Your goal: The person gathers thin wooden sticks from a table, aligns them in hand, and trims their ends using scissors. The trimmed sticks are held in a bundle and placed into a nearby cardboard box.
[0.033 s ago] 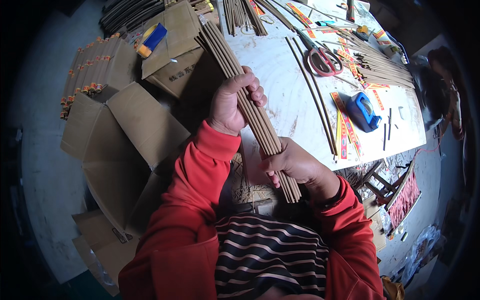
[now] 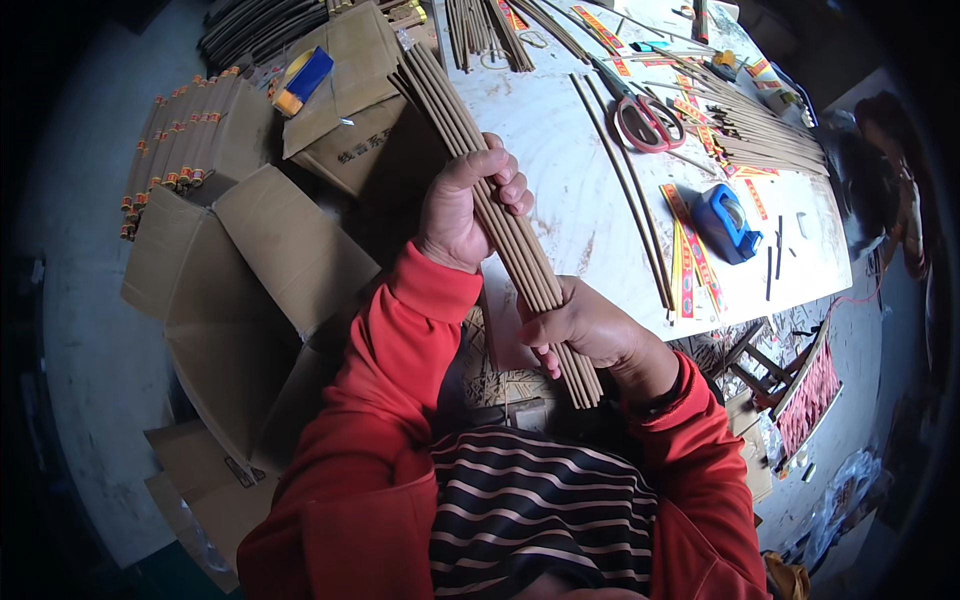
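Note:
A bundle of long brown incense sticks (image 2: 527, 258) slants in front of me, its upper end off to the left over the table's edge and its lower end close to my body. My left hand (image 2: 462, 205) is wrapped round the upper middle of the bundle. Lower down, my right hand (image 2: 592, 325) grips it near the bottom end, thumb across the front. The stick ends are roughly even at the bottom and staggered at the top. Beside the hands is the white table (image 2: 560, 160), with two longer dark sticks (image 2: 632, 195) lying on it.
Red-handled scissors (image 2: 648, 122), a blue tape dispenser (image 2: 727, 224), red-yellow paper strips (image 2: 690, 250) and loose sticks (image 2: 770, 140) lie on the table. An open cardboard box (image 2: 235, 290) stands at left, with wrapped bundles (image 2: 180, 140) behind. A wooden stool (image 2: 800, 400) is at right.

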A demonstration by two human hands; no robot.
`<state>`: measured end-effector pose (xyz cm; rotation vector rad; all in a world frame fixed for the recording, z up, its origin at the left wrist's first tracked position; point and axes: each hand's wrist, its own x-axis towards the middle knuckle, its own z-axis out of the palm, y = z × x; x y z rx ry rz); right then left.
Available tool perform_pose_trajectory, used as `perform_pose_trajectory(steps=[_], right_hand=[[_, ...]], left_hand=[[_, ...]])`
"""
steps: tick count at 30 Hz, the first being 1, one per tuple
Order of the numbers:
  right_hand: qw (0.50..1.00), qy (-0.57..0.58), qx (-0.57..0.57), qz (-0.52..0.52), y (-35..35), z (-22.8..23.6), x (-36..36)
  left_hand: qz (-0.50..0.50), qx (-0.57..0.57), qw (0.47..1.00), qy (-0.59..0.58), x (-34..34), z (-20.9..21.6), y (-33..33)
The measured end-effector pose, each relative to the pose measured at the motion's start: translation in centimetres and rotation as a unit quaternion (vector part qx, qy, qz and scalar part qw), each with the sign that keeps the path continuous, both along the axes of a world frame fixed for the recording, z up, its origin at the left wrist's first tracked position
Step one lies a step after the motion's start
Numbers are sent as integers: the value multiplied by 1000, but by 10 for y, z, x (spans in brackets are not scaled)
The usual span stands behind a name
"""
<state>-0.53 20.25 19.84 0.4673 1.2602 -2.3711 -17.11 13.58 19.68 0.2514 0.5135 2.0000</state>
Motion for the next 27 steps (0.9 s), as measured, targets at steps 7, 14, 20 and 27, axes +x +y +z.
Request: perform_pose_trajectory(steps=[7,14,20,27], right_hand=[[972,13,219,-86,-9,-8,-5],[999,28,7,-17,-3,2,-3],[945,28,315,-85,-5,-2,-5],[997,33,-53,-41,-1,-2,-5]], left_hand=[[101,-210,968,95,-3,5,3],[-3,19,1000,14,-13,0,-3],[84,-119,983,112,15,-2,5],[-17,-6,1000,13,11,3,0]])
